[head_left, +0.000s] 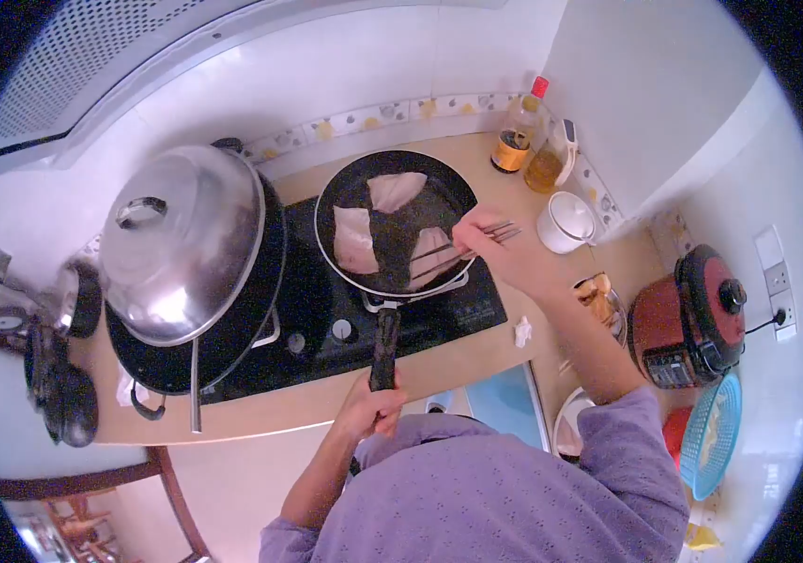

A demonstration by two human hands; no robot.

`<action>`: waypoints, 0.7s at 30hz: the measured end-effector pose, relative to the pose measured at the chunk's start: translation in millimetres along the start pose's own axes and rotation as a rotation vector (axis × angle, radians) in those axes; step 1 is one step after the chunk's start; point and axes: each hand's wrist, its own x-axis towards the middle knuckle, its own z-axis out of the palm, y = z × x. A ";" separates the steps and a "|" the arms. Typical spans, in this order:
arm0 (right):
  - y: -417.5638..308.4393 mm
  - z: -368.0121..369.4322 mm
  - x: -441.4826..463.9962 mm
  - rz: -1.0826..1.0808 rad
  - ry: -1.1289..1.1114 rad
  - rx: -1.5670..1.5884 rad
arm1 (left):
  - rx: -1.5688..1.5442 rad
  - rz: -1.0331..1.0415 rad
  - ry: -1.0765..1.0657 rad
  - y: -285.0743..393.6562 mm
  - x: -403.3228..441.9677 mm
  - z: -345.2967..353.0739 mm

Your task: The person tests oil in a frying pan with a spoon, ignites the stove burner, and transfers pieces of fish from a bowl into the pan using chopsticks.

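Observation:
My left hand (371,410) is closed around the handle (384,349) of a black frying pan (397,226) on the right part of the stove. In the pan lie three pale pinkish flat slices, fish or meat, I cannot tell which: one at the back (397,191), one at the left (355,241), one at the right (432,253). Chopsticks (504,228) are gripped in my right hand (478,235) over the pan's right rim. Their tips reach down to the right slice; whether they pinch it is unclear.
Left of the pan stands a large wok (275,281) under a domed metal lid (185,244). Bottles (517,139), an oil jug (547,167) and a white pot (565,223) stand at the back right. A red electric cooker (669,319) and a blue basket (720,436) are farther right.

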 end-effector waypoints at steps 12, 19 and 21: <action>37.2 -25.2 12.2 -0.062 0.288 -0.196 | 0.015 -0.055 0.032 -2.5 3.2 0.2; 47.3 -8.0 8.9 -0.050 0.186 -0.373 | -0.018 -0.053 -0.004 -5.7 6.1 -2.3; 47.3 -4.8 6.8 -0.052 0.194 -0.263 | -0.032 -0.054 -0.008 -5.7 6.9 -2.1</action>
